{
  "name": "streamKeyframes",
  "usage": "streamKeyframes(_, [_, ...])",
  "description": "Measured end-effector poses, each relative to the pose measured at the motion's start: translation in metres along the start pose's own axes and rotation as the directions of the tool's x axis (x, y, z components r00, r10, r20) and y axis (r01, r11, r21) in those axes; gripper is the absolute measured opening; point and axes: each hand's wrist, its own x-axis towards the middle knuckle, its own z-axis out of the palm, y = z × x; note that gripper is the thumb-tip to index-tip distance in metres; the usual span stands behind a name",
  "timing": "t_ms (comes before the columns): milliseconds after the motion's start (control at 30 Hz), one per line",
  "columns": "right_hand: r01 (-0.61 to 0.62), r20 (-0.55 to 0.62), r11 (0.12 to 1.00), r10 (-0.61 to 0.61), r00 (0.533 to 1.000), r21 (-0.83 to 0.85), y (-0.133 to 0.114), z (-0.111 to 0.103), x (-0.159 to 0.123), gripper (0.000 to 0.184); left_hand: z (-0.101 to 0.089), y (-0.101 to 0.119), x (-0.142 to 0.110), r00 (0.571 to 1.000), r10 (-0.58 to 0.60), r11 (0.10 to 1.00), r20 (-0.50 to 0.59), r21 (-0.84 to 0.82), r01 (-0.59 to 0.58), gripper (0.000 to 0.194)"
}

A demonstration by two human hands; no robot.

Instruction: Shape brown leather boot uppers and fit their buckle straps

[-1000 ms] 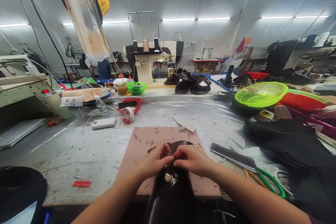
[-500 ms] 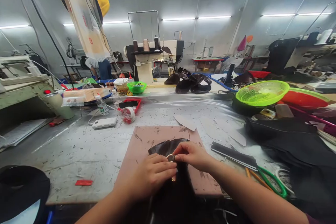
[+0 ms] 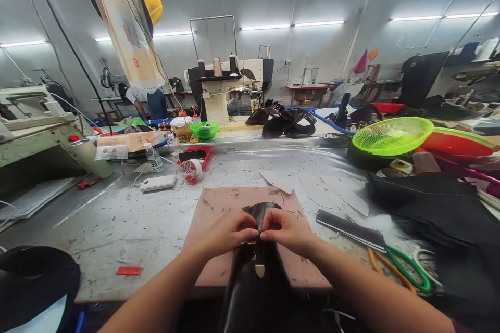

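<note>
A glossy black leather piece [image 3: 255,302] lies over the near edge of a pinkish board [image 3: 219,203] and hangs down toward me. On it are a gold-coloured buckle [image 3: 249,242] and a narrow strap with a gold metal tip [image 3: 260,270]. My left hand [image 3: 230,231] is closed, its thumb and fingers pinching the strap just above the buckle. Facing it, my right hand [image 3: 287,230] pinches the strap too, the two thumbs nearly touching. My fingers hide most of the strap between them.
Right of the board lie a black strip [image 3: 349,229], green-handled scissors [image 3: 410,268] and dark fabric [image 3: 425,213]. Paper pieces [image 3: 277,181], a white power bank [image 3: 157,183] and a bottle [image 3: 153,158] lie farther back. A sewing machine [image 3: 219,96] stands beyond; a person [image 3: 150,101] is behind it.
My left hand has shifted up off the buckle to pinch opposite my right hand. The buckle now lies flatter and lower, and the strap's gold tip shows plainly.
</note>
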Motion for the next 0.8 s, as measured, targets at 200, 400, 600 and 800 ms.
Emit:
streamKeyframes(200, [0.002, 0.149, 1.000, -0.001, 0.989, -0.004, -0.009, -0.009, -0.006, 0.013, 0.008, -0.004, 0.013, 0.959, -0.094, 0.953, 0.268, -0.255, 0.164, 0.018])
streamKeyframes(400, [0.104, 0.153, 0.739, -0.002, 0.988, -0.665, -0.025, -0.016, -0.006, 0.015, 0.012, -0.007, 0.022, 0.949, -0.087, 0.955, 0.302, -0.246, 0.165, 0.018])
streamKeyframes(600, [0.143, 0.096, 0.731, -0.107, 0.990, -0.667, -0.011, -0.033, -0.037, 0.046, -0.018, -0.028, -0.011, 0.986, -0.117, 0.991, -0.115, -0.084, 0.108, 0.023])
streamKeyframes(800, [0.130, 0.113, 0.541, -0.063, 0.992, -0.831, 0.034, 0.002, -0.069, 0.087, -0.026, -0.029, -0.110, 0.962, -0.119, 0.992, 0.246, 0.066, 0.106, 0.076])
